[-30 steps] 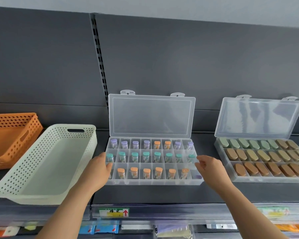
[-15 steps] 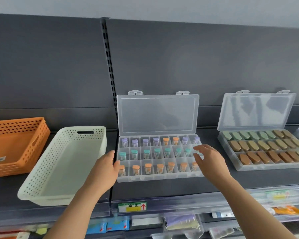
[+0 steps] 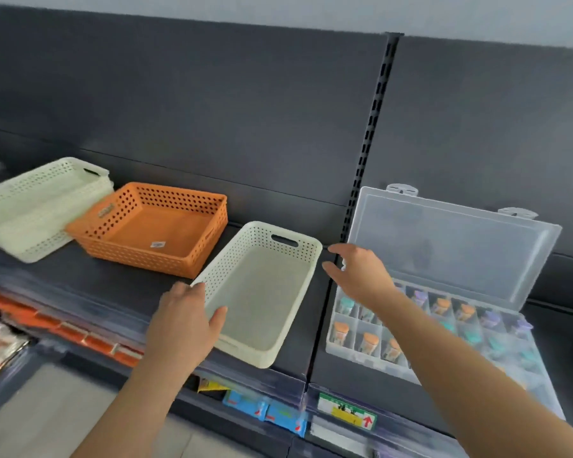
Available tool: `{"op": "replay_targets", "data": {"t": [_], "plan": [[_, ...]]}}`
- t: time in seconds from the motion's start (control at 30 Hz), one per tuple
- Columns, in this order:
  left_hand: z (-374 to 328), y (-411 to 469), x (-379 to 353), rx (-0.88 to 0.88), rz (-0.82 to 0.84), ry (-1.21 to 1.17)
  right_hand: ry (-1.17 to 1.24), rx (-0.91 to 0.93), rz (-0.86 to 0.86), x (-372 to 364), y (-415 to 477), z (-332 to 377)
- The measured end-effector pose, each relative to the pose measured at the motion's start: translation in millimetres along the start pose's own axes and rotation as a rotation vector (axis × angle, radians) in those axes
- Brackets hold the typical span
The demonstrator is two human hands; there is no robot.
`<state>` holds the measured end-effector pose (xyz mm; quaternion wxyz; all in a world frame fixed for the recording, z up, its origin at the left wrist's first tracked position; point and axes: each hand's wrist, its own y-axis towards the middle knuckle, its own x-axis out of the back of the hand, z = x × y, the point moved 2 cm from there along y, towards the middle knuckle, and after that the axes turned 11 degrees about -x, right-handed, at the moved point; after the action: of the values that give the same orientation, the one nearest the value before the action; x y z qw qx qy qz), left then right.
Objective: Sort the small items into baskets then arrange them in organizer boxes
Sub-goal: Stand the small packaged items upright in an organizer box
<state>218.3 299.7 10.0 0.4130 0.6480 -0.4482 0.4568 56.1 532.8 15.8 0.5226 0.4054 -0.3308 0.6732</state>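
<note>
Head view: the left hand (image 3: 186, 322) is on the near left corner of the cream basket (image 3: 245, 246), thumb inside over the rim and fingers on the outer wall, so it holds that rim. The basket sits at centre frame on the dark shelf (image 3: 113, 279), slanted, with nothing in it. The right hand (image 3: 361, 276) is spread wide with nothing in it, between the basket's far right corner and the organizer box (image 3: 351, 357). Whether it touches either one is unclear.

The box is at the right, its clear lid (image 3: 444, 246) standing open. Capped vials (image 3: 369, 342), orange, teal and purple, fill its compartments. An orange basket (image 3: 139, 256) sits just left of the cream one. A second cream basket (image 3: 30, 206) is at the far left, blurred.
</note>
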Motion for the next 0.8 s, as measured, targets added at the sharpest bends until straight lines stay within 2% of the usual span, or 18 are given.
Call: {"op": "replay_targets", "data": {"t": [0.17, 0.27, 0.37, 0.53, 0.8], "plan": [[15, -13, -10, 0.304, 0.008, -0.093, -0.089, 0.039, 0.18, -25, 57, 20], [13, -14, -20, 0.438, 0.007, -0.26, -0.104, 0.072, 0.244, -37, 78, 28], [9, -15, -22, 0.463, -0.059, -0.383, -0.101, 0.113, 0.221, -41, 87, 34], [18, -29, 9, 0.473, -0.241, -0.313, 0.033, 0.228, 0.116, -17, 78, 61], [74, -46, 85, 0.523, -0.515, -0.277, 0.197, 0.376, 0.017, 7, 55, 169]]}}
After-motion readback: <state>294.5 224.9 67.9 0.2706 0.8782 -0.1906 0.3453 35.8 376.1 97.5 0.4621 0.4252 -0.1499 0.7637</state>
